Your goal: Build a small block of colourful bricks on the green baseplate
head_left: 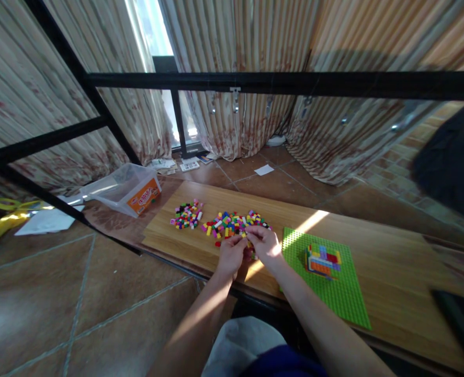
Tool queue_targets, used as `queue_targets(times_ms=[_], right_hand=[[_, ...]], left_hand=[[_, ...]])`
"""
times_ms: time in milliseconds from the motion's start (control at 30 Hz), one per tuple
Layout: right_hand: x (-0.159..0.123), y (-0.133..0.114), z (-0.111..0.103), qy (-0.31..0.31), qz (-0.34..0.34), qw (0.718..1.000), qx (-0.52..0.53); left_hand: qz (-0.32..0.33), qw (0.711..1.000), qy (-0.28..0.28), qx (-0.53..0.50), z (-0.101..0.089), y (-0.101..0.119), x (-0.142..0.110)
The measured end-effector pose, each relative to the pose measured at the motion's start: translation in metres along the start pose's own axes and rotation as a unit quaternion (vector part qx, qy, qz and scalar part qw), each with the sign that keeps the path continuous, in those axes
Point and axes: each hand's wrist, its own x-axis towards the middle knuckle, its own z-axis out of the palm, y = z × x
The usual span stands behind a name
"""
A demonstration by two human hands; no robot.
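My left hand (230, 254) and my right hand (266, 244) meet at the near edge of a pile of small coloured bricks (234, 222) on a wooden board (392, 272). Both hands have their fingers curled in a pinch around tiny pieces that are too small to name. A second, smaller heap of bricks (187, 215) lies further left. To the right of my right hand lies a green baseplate (334, 293) carrying a small multicoloured brick build (323, 260).
A clear plastic box (126, 189) with an orange label stands left of the board. Black metal frame bars (279, 82) cross in front of striped curtains. Papers (47, 220) and yellow items lie on the tiled floor at left. A dark object (457, 314) sits at the board's right end.
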Motion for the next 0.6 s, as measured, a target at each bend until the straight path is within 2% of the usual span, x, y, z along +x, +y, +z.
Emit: queue_targets(times_ms=[100, 200, 267, 400, 600], right_hand=[[-0.003, -0.007, 0.001, 0.007, -0.007, 1.0, -0.026], [-0.006, -0.016, 0.001, 0.067, -0.032, 0.992, -0.106], [-0.007, -0.02, -0.001, 0.095, -0.022, 0.987, -0.13], [-0.003, -0.014, -0.008, 0.092, 0.003, 0.989, -0.118], [0.006, -0.002, -0.01, 0.061, -0.053, 0.98, -0.184]], left_hand=[[-0.005, 1.0, 0.002, -0.008, 0.001, -0.001, 0.002], [0.009, 0.999, 0.022, -0.033, 0.004, -0.004, 0.003], [0.018, 0.998, 0.041, -0.037, 0.004, -0.004, 0.003], [0.011, 0.999, 0.045, -0.006, -0.003, -0.001, 0.004], [0.049, 0.991, 0.058, 0.107, -0.014, 0.003, 0.019]])
